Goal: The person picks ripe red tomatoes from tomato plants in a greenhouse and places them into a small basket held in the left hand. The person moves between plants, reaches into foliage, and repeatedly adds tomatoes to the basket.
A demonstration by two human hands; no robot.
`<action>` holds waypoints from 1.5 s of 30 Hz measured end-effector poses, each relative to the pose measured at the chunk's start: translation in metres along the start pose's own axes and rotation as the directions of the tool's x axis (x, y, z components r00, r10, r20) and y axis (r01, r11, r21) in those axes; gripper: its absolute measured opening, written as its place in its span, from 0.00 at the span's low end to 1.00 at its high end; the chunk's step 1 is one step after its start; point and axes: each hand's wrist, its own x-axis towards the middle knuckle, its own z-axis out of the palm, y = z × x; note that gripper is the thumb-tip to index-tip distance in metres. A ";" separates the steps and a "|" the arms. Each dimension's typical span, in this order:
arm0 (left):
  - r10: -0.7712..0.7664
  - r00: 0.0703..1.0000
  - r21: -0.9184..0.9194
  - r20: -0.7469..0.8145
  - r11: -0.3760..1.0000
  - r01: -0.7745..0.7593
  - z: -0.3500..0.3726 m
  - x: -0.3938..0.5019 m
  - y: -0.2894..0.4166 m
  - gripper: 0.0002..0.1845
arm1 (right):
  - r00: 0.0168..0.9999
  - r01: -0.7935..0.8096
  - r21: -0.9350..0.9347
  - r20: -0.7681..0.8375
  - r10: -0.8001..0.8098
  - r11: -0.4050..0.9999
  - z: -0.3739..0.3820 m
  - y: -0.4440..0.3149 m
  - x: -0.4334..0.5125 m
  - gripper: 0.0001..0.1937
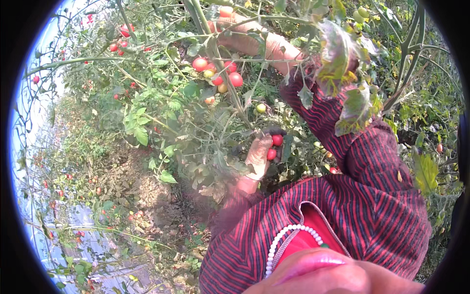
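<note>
My left hand (pixel 259 156) is low among the tomato vines, in front of my chest. Two red tomatoes (pixel 274 146) rest in its curled, dark-looking fingers. Further out, my right hand (pixel 238 35) reaches left behind a thick green stem (pixel 220 66). Beside its fingers is an orange-red tomato (pixel 226 11); stems and leaves partly cover the fingers, so I cannot tell whether they grip it. Between the two hands hangs a cluster of red and yellowish tomatoes (pixel 235 79). A small green tomato (pixel 261 108) sits just above my left hand.
Withered leaves (pixel 336 55) hang over my right forearm. More red tomatoes (pixel 125 31) grow at upper left, and green ones (pixel 362 13) at upper right. Dry leaf litter (pixel 143 183) covers the ground at left, alongside pale sheeting (pixel 84 242). A thick branching stem (pixel 405 51) stands at right.
</note>
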 end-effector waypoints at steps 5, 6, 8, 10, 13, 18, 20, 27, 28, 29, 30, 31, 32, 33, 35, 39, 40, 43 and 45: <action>0.020 0.984 0.060 -0.178 0.998 -0.010 -0.020 -0.017 -0.032 0.32 | 0.998 0.009 0.064 0.059 -0.013 0.998 0.010 -0.001 0.007 0.23; 0.057 0.987 0.059 -0.149 0.997 -0.048 -0.014 -0.021 -0.028 0.31 | 0.997 0.014 0.073 0.069 -0.019 0.997 0.009 -0.003 0.007 0.23; 0.018 0.990 -0.021 -0.142 1.000 -0.021 -0.024 -0.020 -0.034 0.30 | 0.994 0.043 0.102 0.095 -0.053 0.994 0.011 -0.007 0.012 0.24; -0.062 0.979 -0.068 -0.193 0.996 0.050 -0.028 -0.022 -0.040 0.29 | 0.989 0.050 0.120 0.130 -0.065 0.992 0.018 -0.007 0.015 0.24; 0.055 0.976 0.006 -0.212 0.998 -0.055 -0.029 -0.031 -0.041 0.29 | 0.985 0.036 0.137 0.165 -0.058 0.990 0.019 -0.003 0.021 0.25; 0.112 0.957 0.091 -0.269 0.992 -0.091 -0.046 -0.047 -0.059 0.25 | 0.973 0.019 0.155 0.224 -0.054 0.988 0.021 -0.010 0.022 0.26; 0.076 0.944 0.187 -0.321 0.982 -0.016 -0.061 -0.053 -0.076 0.26 | 0.964 0.002 0.159 0.261 -0.044 0.987 0.023 -0.014 0.021 0.26; -0.414 0.761 -0.370 -0.500 0.896 0.245 -0.145 -0.101 -0.203 0.13 | 0.877 -0.129 0.356 0.477 -0.061 0.926 0.027 -0.012 -0.003 0.28; -0.453 0.711 -0.426 -0.537 0.874 0.235 -0.158 -0.111 -0.217 0.14 | 0.843 -0.159 0.439 0.527 -0.110 0.885 0.024 -0.011 0.000 0.28; -0.482 0.672 -0.481 -0.563 0.852 0.209 -0.170 -0.115 -0.230 0.14 | 0.793 -0.208 0.519 0.585 -0.167 0.829 0.021 -0.009 0.005 0.28; -0.496 0.648 -0.529 -0.578 0.832 0.166 -0.183 -0.116 -0.245 0.14 | 0.731 -0.255 0.596 0.635 -0.251 0.762 0.025 0.001 0.021 0.26; -0.504 0.624 -0.561 -0.597 0.818 0.124 -0.197 -0.118 -0.260 0.14 | 0.656 -0.325 0.652 0.677 -0.333 0.685 0.031 0.012 0.037 0.25; -0.502 0.608 -0.591 -0.616 0.804 0.065 -0.210 -0.123 -0.277 0.14 | 0.701 -0.383 0.661 0.663 -0.264 0.646 0.035 0.015 0.036 0.24; -0.480 0.600 -0.605 -0.640 0.797 -0.008 -0.222 -0.134 -0.291 0.14 | 0.735 -0.425 0.674 0.646 -0.205 0.604 0.042 0.015 0.037 0.23; -0.386 0.576 -0.566 -0.721 0.807 -0.167 -0.234 -0.156 -0.308 0.13 | 0.767 -0.458 0.688 0.626 -0.141 0.563 0.067 0.005 0.037 0.24; -0.449 0.468 -0.573 -0.761 0.804 -0.159 -0.204 -0.117 -0.259 0.16 | 0.907 -0.279 0.584 0.421 0.009 0.762 0.030 0.007 0.016 0.31; -0.380 0.406 -0.489 -0.831 0.848 -0.207 -0.202 -0.119 -0.246 0.15 | 0.912 -0.263 0.588 0.409 -0.001 0.765 0.026 0.010 0.016 0.30; -0.040 0.115 -0.077 -0.993 0.939 -0.336 -0.191 -0.120 -0.177 0.13 | 0.918 -0.237 0.557 0.396 -0.003 0.796 0.026 0.021 0.021 0.30; 0.277 -0.040 0.273 -0.960 0.892 -0.360 -0.169 -0.122 -0.110 0.12 | 0.917 -0.231 0.525 0.400 0.002 0.819 0.030 0.025 0.024 0.30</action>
